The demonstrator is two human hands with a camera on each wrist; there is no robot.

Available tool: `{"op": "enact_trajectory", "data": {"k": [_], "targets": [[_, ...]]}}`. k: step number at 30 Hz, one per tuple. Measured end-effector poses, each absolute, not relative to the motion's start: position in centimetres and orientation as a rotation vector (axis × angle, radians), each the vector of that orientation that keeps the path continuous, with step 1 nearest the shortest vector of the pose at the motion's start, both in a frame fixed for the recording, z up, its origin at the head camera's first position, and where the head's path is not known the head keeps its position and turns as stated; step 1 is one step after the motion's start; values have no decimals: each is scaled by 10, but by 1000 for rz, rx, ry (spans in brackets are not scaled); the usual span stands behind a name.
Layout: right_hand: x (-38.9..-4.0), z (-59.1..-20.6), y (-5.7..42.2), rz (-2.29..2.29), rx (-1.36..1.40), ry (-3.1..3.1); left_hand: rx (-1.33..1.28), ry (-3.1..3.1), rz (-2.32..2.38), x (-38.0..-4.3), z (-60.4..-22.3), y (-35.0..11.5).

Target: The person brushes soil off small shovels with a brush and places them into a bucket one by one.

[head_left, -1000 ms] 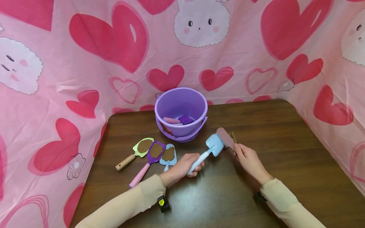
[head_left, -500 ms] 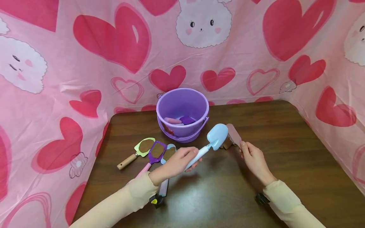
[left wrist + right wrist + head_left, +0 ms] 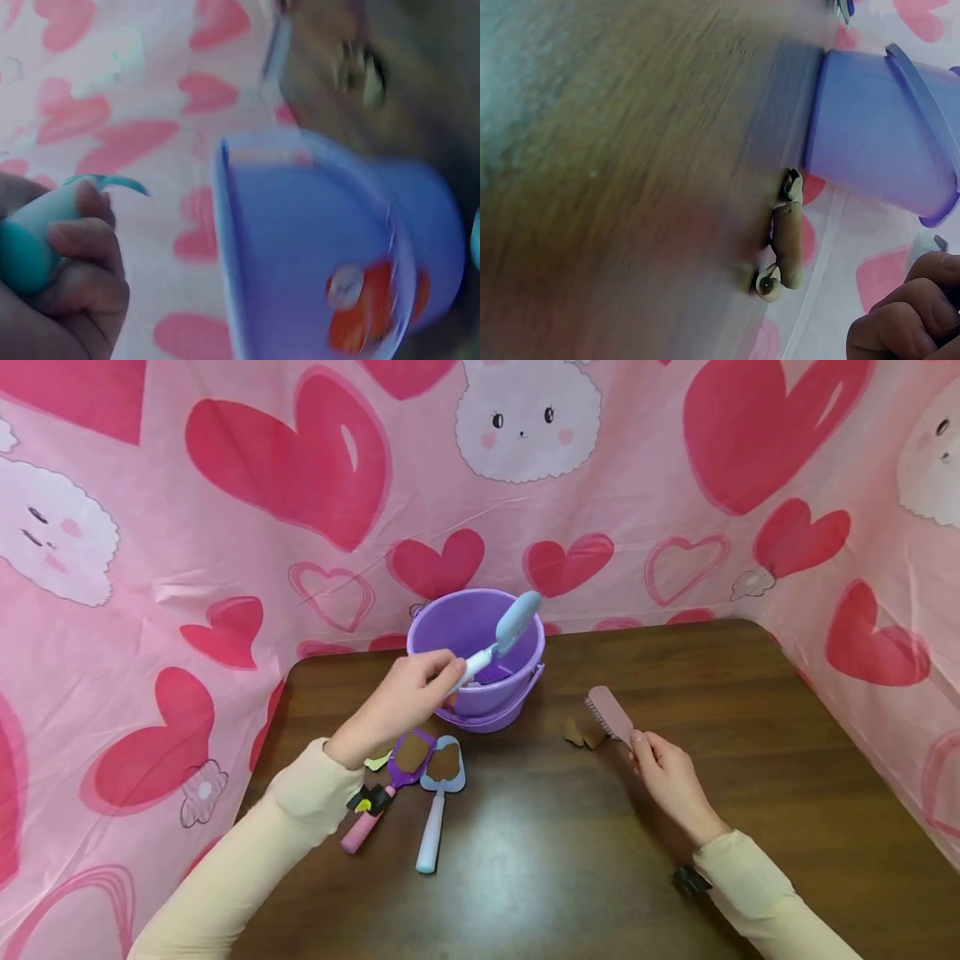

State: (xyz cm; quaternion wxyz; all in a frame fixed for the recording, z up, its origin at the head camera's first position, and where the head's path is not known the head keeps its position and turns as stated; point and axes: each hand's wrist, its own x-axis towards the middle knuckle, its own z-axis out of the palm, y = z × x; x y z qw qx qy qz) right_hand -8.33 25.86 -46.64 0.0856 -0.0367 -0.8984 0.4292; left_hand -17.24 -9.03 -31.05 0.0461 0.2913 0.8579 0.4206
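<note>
In the head view my left hand (image 3: pixel 411 697) grips the white handle of a small light blue trowel (image 3: pixel 517 622). Its blade is raised over the right part of the purple bucket (image 3: pixel 491 714). The left wrist view shows curled fingers (image 3: pixel 88 281) round that handle, beside the bucket's mouth. My right hand (image 3: pixel 671 781) pinches a pink brush (image 3: pixel 611 714), bristles facing left, just above the table. Small brown pieces (image 3: pixel 595 737) lie behind and below the brush; in the right wrist view they include a stubby brown cylinder (image 3: pixel 787 244) and curled, shell-like pieces (image 3: pixel 768 285).
Left of centre lie a blue shovel (image 3: pixel 431 835) and a purple shovel with pink handle (image 3: pixel 360 833), each with a brown patch on its blade. A green tool (image 3: pixel 377 762) is mostly hidden by my left arm. Purple and pale items lie inside the bucket. Pink cloth (image 3: pixel 450 510) hangs behind.
My left hand has lifted the trowel away from the brush, up and left to the bucket. My right hand shifted slightly right with the brush, then stayed, leaving the brown pieces more visible.
</note>
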Motion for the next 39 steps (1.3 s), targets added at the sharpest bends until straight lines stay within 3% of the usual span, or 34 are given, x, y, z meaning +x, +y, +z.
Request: {"op": "enact_trajectory", "data": {"k": [7,14,21,39], "targets": [[-81,-466,263,1273,-107,-2691,770,2999,648,-212,-304,-91],[-79,-467,266,1308,-92,-2689,875,3084,120,-234,-315,-76],[-79,-466,265,1272,-68,-2714,968,3005,-66,-248,-321,-63],[-79,-467,265,1268,-61,-2717,865,2823,-150,-255,-329,-51]]}}
